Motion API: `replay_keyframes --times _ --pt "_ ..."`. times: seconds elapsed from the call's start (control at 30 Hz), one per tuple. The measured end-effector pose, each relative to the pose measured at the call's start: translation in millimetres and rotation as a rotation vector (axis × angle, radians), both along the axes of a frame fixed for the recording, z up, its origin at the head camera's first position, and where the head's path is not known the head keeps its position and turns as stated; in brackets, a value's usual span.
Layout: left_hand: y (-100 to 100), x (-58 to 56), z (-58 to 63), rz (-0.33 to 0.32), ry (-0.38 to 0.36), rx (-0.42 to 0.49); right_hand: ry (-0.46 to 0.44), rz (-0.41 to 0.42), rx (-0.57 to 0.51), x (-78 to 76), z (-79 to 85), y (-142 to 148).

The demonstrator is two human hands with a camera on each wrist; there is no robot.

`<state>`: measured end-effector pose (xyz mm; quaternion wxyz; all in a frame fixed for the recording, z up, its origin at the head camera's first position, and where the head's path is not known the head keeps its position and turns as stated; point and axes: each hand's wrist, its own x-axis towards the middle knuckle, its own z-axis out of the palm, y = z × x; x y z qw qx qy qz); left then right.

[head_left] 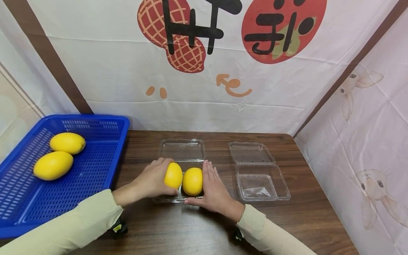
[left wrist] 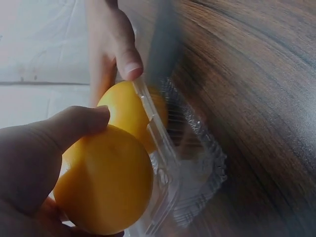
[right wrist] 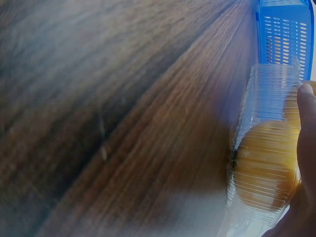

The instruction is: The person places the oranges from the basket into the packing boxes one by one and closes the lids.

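Note:
My left hand (head_left: 156, 179) grips a yellow lemon (head_left: 173, 175), thumb on the near side and fingers behind it. This lemon is at the left part of an open clear plastic clamshell box (head_left: 182, 145), whose lid leans back. Beside it in the box sits a second lemon (head_left: 192, 181). Along the box's right side lies my right hand (head_left: 216, 187), fingers straight, with the thumb reaching to the front rim. In the left wrist view the held lemon (left wrist: 106, 182) is partly over the rim. The right wrist view shows a lemon (right wrist: 266, 163) through the ribbed clear wall.
At the left stands a blue perforated basket (head_left: 119, 156) with two more lemons (head_left: 53, 165) in it. Another clear clamshell box (head_left: 262, 180) lies open on the right of the brown wooden table (head_left: 306, 209). A printed cloth (head_left: 111, 71) hangs behind.

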<state>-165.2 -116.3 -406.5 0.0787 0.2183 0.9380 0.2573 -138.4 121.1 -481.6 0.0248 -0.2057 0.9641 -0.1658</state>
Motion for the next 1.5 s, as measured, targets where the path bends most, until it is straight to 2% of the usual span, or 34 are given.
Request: replay_keyframes --times 0.23,0.5,0.73,1.0,1.23,1.5 --pt "4.4 1.7 -3.3 0.002 0.002 -0.053 0.004 0.000 -0.007 -0.3 -0.3 0.1" --pt "5.3 0.9 -9.7 0.012 -0.014 -0.062 0.013 0.004 -0.003 -0.2 -1.4 0.2" --pt "4.5 1.3 -16.1 0.014 0.001 -0.071 0.005 0.001 0.008 0.2 0.2 -0.4" --pt "5.2 2.2 -18.3 0.017 -0.005 -0.103 -0.003 0.001 0.014 0.1 0.4 -0.7" --pt "3.7 0.7 -15.8 0.019 -0.011 -0.073 -0.009 -0.003 -0.002 0.4 1.8 -1.0" --pt "3.2 -0.1 -13.7 0.055 -0.034 -0.034 -0.024 -0.007 -0.009 -0.1 2.0 -1.2"
